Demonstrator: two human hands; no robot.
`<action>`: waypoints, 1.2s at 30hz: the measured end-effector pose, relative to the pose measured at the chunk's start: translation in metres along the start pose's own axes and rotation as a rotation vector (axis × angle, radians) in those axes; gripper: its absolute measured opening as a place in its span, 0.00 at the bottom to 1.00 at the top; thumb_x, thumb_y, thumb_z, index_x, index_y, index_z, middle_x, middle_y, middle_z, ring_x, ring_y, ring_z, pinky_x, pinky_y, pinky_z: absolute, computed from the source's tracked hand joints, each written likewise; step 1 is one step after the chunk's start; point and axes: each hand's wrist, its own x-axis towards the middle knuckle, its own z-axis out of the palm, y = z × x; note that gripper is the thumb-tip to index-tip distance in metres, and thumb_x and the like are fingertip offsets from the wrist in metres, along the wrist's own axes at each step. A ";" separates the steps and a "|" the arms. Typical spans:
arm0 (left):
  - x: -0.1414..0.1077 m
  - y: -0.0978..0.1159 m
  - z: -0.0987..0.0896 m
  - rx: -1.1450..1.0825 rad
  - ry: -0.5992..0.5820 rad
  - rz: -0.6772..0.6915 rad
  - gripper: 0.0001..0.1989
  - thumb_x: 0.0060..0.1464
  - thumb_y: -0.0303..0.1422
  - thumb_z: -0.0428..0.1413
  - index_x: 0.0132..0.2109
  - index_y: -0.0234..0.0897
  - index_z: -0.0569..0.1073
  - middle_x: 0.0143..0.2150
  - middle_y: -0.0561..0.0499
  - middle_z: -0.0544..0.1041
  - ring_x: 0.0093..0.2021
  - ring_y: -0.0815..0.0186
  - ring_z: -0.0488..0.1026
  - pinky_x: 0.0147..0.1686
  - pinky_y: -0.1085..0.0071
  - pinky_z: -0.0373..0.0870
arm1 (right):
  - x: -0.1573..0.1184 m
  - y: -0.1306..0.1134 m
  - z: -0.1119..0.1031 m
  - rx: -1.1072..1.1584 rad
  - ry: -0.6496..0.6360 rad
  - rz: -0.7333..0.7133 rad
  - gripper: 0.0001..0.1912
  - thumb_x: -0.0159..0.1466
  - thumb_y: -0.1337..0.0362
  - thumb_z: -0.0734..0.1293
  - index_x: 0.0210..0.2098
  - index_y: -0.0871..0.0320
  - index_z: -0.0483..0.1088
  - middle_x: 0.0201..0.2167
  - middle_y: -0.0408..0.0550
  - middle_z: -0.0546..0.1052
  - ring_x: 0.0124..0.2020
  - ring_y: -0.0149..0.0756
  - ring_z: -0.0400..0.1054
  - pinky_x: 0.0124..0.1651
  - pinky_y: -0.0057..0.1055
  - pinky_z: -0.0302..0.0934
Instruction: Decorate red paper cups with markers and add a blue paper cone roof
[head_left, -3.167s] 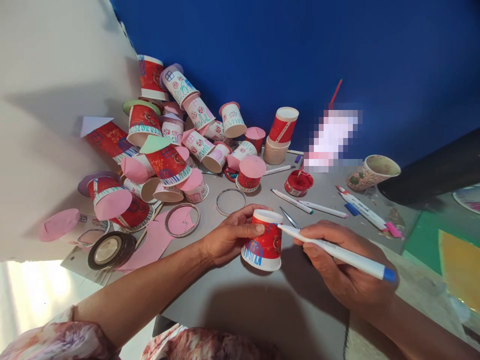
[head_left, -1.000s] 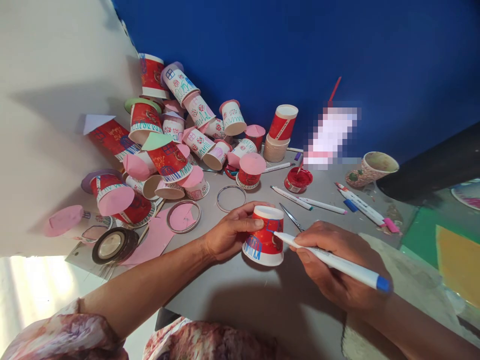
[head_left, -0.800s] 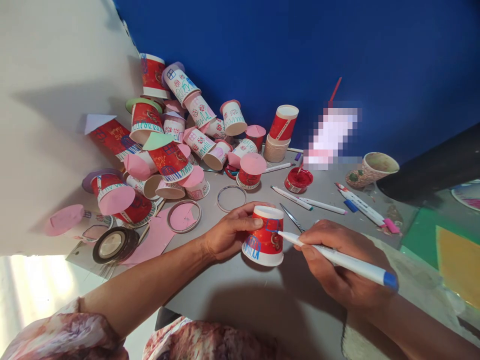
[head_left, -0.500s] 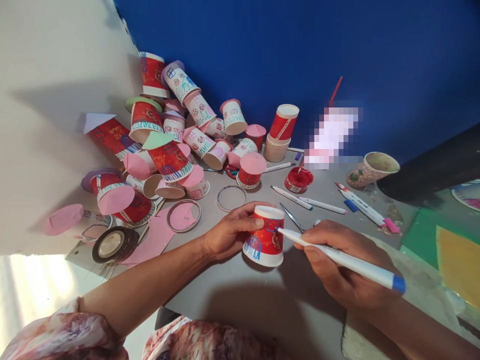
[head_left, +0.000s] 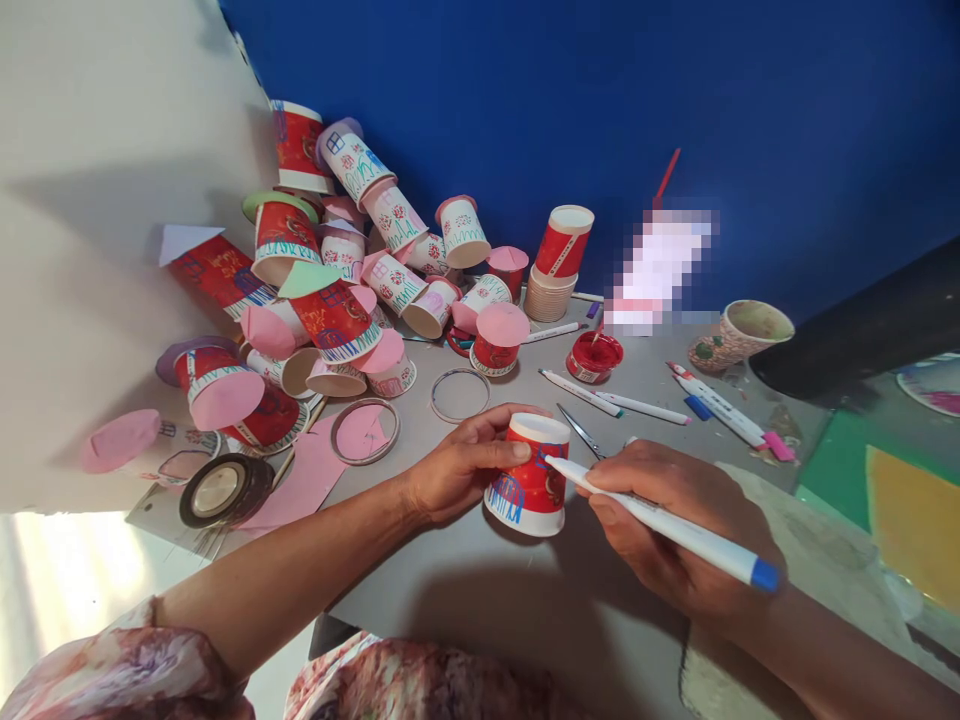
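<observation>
My left hand (head_left: 465,465) grips a red and white paper cup (head_left: 536,500), turned upside down with its wide rim toward the table. The thumb lies across the cup's front; the other fingers are behind it. Blue marker lines show on the lower left of the cup, and a small blue outline sits near its upper right. In my right hand (head_left: 675,520) is a white marker pen (head_left: 667,520) with a blue end. Its tip is at the blue outline on the cup. Scissors (head_left: 581,432) lie behind the cup, partly hidden.
Many decorated paper cups (head_left: 394,215) with paper tops are piled at the left. Tape rings (head_left: 366,460), a black tape roll (head_left: 225,490) and pink paper (head_left: 300,480) lie nearer. Behind are a red paint jar (head_left: 594,357), stacked cups (head_left: 559,260), several markers (head_left: 720,405) and a patterned cup (head_left: 739,335).
My right hand and the marker have shifted a little left and down, and the tip has moved left along the cup. More blue line shows near the tip. My left hand keeps its hold.
</observation>
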 end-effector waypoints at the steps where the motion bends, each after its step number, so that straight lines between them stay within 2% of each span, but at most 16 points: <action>1: 0.000 0.000 0.000 0.003 -0.008 0.002 0.24 0.44 0.31 0.74 0.50 0.35 0.81 0.47 0.42 0.84 0.43 0.61 0.80 0.49 0.67 0.74 | -0.001 0.000 0.000 0.002 0.016 0.000 0.06 0.70 0.67 0.65 0.37 0.55 0.73 0.25 0.42 0.79 0.22 0.30 0.73 0.24 0.25 0.63; 8: 0.001 0.001 -0.003 0.011 -0.026 -0.001 0.24 0.44 0.33 0.74 0.50 0.34 0.82 0.46 0.42 0.84 0.41 0.62 0.80 0.47 0.67 0.75 | -0.008 0.002 0.002 0.037 0.102 0.058 0.04 0.67 0.70 0.66 0.39 0.55 0.71 0.26 0.42 0.79 0.25 0.32 0.74 0.30 0.28 0.66; 22: 0.002 0.001 -0.004 -0.007 -0.051 0.007 0.23 0.45 0.32 0.73 0.50 0.34 0.82 0.45 0.42 0.85 0.41 0.62 0.81 0.45 0.68 0.75 | -0.013 0.005 0.002 0.118 0.103 0.150 0.04 0.68 0.69 0.68 0.40 0.54 0.73 0.28 0.41 0.79 0.26 0.31 0.73 0.30 0.28 0.66; 32: 0.001 -0.002 -0.003 -0.012 -0.039 0.010 0.24 0.44 0.31 0.74 0.50 0.35 0.81 0.47 0.42 0.85 0.42 0.61 0.81 0.48 0.66 0.75 | -0.013 0.008 0.006 0.069 0.159 0.076 0.06 0.68 0.69 0.69 0.44 0.54 0.74 0.29 0.42 0.81 0.26 0.34 0.75 0.30 0.30 0.67; 36: 0.001 -0.001 -0.001 -0.018 -0.020 0.014 0.24 0.44 0.31 0.74 0.50 0.34 0.81 0.47 0.42 0.84 0.43 0.60 0.81 0.48 0.65 0.74 | -0.013 0.006 0.005 0.051 0.126 0.086 0.06 0.68 0.69 0.69 0.44 0.53 0.74 0.28 0.43 0.81 0.26 0.35 0.75 0.29 0.31 0.67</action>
